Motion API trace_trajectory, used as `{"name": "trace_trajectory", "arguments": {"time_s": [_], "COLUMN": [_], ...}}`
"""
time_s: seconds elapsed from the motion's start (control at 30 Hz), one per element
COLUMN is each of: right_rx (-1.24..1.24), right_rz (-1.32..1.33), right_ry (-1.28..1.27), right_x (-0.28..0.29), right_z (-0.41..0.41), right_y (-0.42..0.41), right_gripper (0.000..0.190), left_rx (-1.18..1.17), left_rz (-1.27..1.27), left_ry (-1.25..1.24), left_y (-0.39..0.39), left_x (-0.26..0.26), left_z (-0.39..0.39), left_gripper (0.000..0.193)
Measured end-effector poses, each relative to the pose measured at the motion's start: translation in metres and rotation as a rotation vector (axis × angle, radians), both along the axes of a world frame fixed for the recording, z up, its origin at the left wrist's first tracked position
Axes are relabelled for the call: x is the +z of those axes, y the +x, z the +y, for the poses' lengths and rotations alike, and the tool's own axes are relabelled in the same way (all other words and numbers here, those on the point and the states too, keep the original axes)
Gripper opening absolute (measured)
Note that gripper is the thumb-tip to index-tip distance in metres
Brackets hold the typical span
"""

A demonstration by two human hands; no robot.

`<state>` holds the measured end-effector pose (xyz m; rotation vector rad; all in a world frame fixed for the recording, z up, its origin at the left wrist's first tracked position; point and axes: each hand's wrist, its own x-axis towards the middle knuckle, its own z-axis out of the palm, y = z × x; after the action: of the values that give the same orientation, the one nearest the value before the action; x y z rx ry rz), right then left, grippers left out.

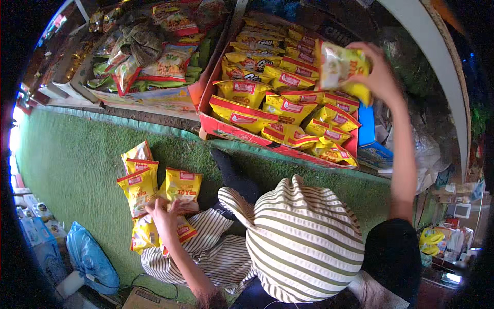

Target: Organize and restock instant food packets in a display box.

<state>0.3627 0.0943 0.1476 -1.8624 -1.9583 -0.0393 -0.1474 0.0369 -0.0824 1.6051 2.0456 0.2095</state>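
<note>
My left hand [164, 216] reaches down to a loose group of yellow and red snack packets [139, 189] beside my striped trouser leg. Its fingers touch the lower packets; whether they grip one is unclear. Up at the right, my right hand [366, 73] holds a yellow and white packet [339, 65], slightly blurred, above the right side of a red cardboard box [239, 135]. Rows of yellow packets [289, 79] fill that box, those near its front edge lying less evenly. A white and olive striped hat [305, 239] hides part of my lap.
Left of the red box, another carton [142, 101] holds green and red packets with a knotted cloth [142, 42] on top. A blue box [370, 143] adjoins the red one. Green carpet [77, 162] covers the floor. A blue plastic bag [90, 258] and a brown cardboard box [150, 299] are at the lower left.
</note>
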Motion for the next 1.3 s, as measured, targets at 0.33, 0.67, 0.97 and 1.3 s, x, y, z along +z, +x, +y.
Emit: {"name": "trace_trajectory", "arguments": {"time_s": [0.33,0.67,0.97,1.3], "right_rx": [0.099,-0.315,-0.14,-0.267], "right_rz": [-0.462,-0.622,-0.342,-0.702], "right_ry": [-0.079,0.39,0.545,0.551], "right_x": [-0.038,-0.097,-0.11,-0.109], "right_z": [0.109,0.12,0.142,0.137], "right_y": [0.126,0.117,0.144,0.126], "right_gripper": [0.057,0.065,0.064,0.054], "left_rx": [-0.2,-0.258,-0.104,0.168], "left_rz": [-0.098,0.11,-0.309,-0.565], "left_ry": [-0.089,0.007,0.054,0.05], "left_y": [0.021,0.059,0.067,0.068], "left_x": [0.003,-0.008,-0.005,0.015], "left_z": [0.001,0.013,0.012,0.009], "left_gripper": [0.077,0.051,0.029,0.024]}}
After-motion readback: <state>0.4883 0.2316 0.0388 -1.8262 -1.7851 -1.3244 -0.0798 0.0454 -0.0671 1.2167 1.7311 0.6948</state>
